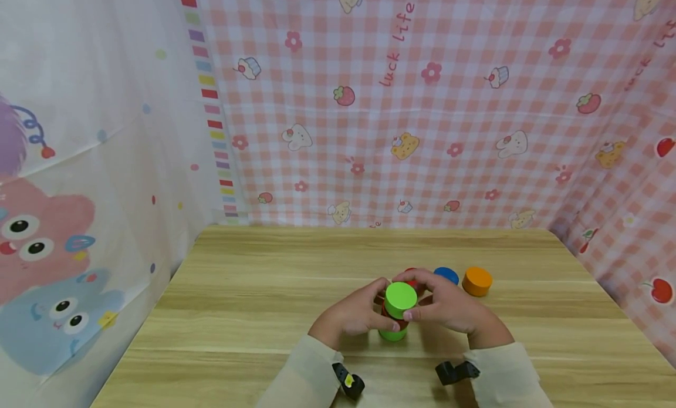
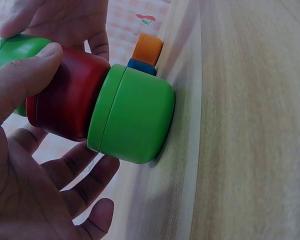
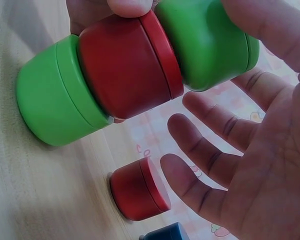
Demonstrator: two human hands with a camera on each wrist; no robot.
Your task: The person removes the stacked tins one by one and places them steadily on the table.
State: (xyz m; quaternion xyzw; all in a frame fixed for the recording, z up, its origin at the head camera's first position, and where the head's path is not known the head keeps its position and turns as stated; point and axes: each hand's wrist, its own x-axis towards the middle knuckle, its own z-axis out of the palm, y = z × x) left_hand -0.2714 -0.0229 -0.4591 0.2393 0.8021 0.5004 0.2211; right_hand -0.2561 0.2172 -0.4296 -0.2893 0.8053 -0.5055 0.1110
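Three small round lidded tins stand stacked on the wooden table [image 1: 253, 302]. At the bottom is a green tin [image 2: 135, 115] resting on the wood, above it a red tin [image 3: 130, 65], and on top another green tin [image 1: 401, 296]. My left hand [image 1: 356, 314] holds the red tin, its thumb across the lid edge. From the other side my right hand [image 1: 449, 305] grips the top green tin between thumb and fingers, while its remaining fingers spread free in the right wrist view.
Behind my right hand stand another red tin [image 3: 140, 190], a blue tin [image 1: 446, 275] and an orange tin [image 1: 477, 282]. A pink checked cloth [image 1: 343, 120] hangs along the table's back edge. Black devices [image 1: 456, 371] are strapped at both wrists.
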